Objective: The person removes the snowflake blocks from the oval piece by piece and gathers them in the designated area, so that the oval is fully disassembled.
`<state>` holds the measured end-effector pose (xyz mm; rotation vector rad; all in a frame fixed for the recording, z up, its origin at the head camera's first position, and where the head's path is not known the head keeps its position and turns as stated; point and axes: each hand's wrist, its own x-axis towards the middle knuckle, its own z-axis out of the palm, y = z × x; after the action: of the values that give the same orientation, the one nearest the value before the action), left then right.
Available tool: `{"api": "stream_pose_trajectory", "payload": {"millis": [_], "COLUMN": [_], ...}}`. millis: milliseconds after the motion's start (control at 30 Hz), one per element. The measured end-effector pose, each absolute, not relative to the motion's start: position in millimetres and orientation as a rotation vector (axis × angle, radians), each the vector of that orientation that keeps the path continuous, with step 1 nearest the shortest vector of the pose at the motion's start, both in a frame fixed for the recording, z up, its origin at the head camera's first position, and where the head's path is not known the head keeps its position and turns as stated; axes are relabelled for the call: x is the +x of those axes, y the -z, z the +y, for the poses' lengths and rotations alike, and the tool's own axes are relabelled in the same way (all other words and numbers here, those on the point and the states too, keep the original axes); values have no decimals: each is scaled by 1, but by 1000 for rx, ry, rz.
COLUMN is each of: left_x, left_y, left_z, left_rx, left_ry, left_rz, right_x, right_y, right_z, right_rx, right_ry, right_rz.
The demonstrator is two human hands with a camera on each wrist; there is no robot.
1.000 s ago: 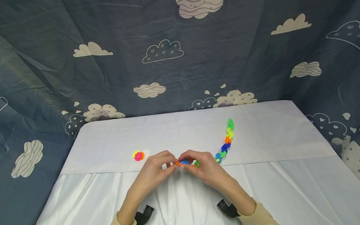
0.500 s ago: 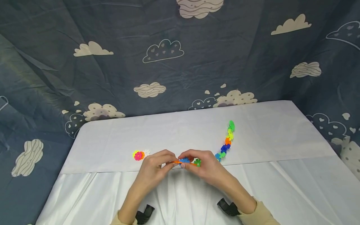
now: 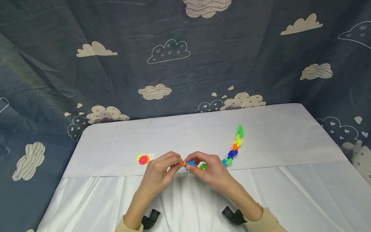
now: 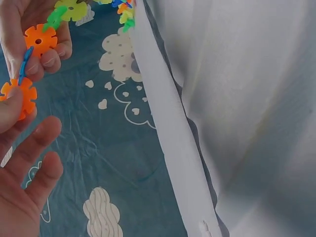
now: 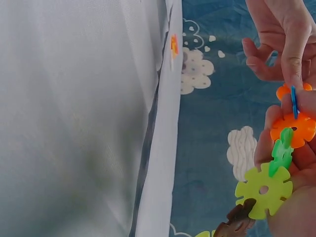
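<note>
Between thumb and fingertips, my left hand (image 3: 162, 169) pinches an orange notched disc (image 4: 27, 101). My right hand (image 3: 213, 172) holds a blue notched disc (image 3: 190, 163) beside it, thumb on its near side. In the left wrist view, the edges of the orange and blue discs meet. The blue disc joins a second orange disc (image 5: 291, 129) of a chain, followed by a green disc (image 5: 282, 154), a yellow-green disc (image 5: 264, 191) and a brown one (image 5: 236, 222). Beyond my right hand, the rest of the colourful disc chain (image 3: 233, 153) curves away over the table; my palm hides part of it.
Loose discs, a pink one (image 3: 143, 159) on top and a white one (image 3: 152, 157) beside it, lie left of my hands. The white-covered table (image 3: 275, 138) ends at a dark cloud-patterned curtain (image 3: 124, 74). Black straps (image 3: 233, 216) are at the wrists.
The far end of the chain has shifted slightly right and nearer. Both hands stay together at nearly the same spot, with the fingers adjusting slightly around the orange and blue discs.
</note>
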<state>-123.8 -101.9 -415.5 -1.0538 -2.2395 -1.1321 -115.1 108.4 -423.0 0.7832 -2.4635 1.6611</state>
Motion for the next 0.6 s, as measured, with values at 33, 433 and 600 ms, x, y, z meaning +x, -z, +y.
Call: {"api": "stream_pose_trajectory", "payload": {"millis": [33, 433, 600], "left_x": [-124, -127, -130], "left_y": [415, 415, 417], "left_z": [-103, -117, -124], "left_rx": [-1062, -1131, -1001], "left_ry": [1137, 1391, 1455], "left_rz": [-2254, -2403, -2428], "right_x": [-115, -112, -113], "right_y": [423, 422, 421], "right_z": [109, 109, 111], "right_rx": [789, 842, 815], "right_ry": [-1666, -1678, -1668], "right_rz": [-2473, -2549, -2556]}}
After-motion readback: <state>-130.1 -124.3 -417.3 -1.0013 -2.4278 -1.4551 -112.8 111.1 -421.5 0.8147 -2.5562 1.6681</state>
